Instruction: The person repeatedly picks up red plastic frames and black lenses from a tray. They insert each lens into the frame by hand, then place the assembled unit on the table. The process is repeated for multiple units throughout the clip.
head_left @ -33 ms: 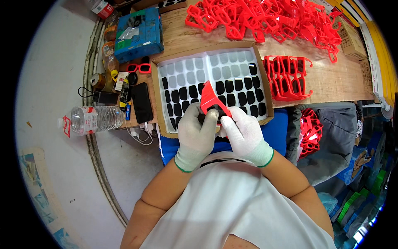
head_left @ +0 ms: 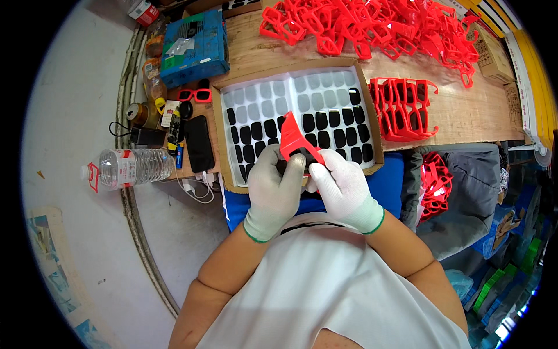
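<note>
Between my two gloved hands is a red sunglasses frame (head_left: 295, 139), tilted, with a dark lens partly showing at its near side. My left hand (head_left: 272, 189) is closed on the frame, its thumb pressed over the lens area. Gripping the other end, my right hand (head_left: 343, 186) has its thumb and fingers pinched together. The fingers underneath are hidden. Just beyond and below the hands, a cardboard tray (head_left: 216, 116) holds rows of dark lenses (head_left: 335, 120) on a white liner, with vacant pockets in the far rows.
Red frames (head_left: 372, 26) lie heaped at the table's far side. Stacked red sunglasses (head_left: 402, 110) stand right of the tray. On the left are a phone (head_left: 199, 143), a water bottle (head_left: 136, 167), a blue box (head_left: 195, 49) and red sunglasses (head_left: 195, 95). A grey bag (head_left: 465, 198) holds more frames.
The red frame has tilted very slightly in my hands. Otherwise the hands and surroundings look the same.
</note>
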Demonstrator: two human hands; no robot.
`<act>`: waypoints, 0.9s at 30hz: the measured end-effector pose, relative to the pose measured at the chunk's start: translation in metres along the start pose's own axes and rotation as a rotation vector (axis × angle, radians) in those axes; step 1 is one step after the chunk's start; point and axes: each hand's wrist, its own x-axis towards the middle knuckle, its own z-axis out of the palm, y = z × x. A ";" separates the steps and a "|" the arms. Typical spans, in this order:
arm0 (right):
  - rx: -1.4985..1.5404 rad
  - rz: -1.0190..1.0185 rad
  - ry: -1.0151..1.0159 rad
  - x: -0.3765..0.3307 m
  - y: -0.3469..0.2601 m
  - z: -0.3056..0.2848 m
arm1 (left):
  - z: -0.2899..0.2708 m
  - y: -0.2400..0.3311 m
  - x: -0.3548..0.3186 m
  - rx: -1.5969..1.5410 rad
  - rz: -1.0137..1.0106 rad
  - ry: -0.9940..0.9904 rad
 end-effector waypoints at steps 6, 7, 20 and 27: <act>0.311 0.017 -0.059 -0.007 0.014 -0.003 | -0.018 0.006 -0.006 -0.163 -0.004 -0.197; 0.248 0.016 -0.135 -0.007 0.001 -0.012 | -0.023 0.006 -0.007 -0.150 -0.021 -0.223; 0.210 0.026 -0.279 -0.008 -0.003 -0.020 | -0.030 0.014 -0.010 -0.160 -0.036 -0.261; 0.053 -0.005 -0.151 -0.011 0.003 -0.006 | -0.013 0.002 -0.008 -0.089 -0.066 -0.110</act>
